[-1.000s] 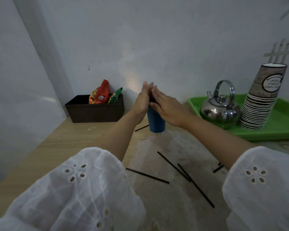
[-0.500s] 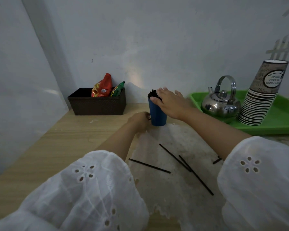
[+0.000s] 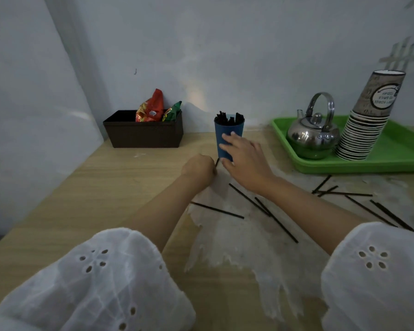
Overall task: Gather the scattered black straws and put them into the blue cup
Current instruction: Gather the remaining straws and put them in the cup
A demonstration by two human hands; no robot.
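Black straws: a bunch already stands in the blue cup [image 3: 228, 139], tips poking above the rim; many more lie loose on the bench [image 3: 120, 177], one at [image 3: 216, 210], a crossed pair at [image 3: 263, 206], and a spread near the green tray [image 3: 392, 158] at [image 3: 344, 193].
Blue cup: upright, toward the back of the bench, between the dark basket [image 3: 144, 134] and the tray.
Right hand [image 3: 245, 161]: fingers spread, laid against the cup's front and side, steadying it.
Left hand [image 3: 198, 167]: curled closed just left of the cup's foot, apparently pinching one straw [image 3: 217, 162] whose end sticks up beside the knuckles.
Step in hand: mid-gathering, I'd say; picking one up close to the cup.
Next move: lift that straw upright and drop it in among the others while the cup is held, then reach for the nearer loose ones.
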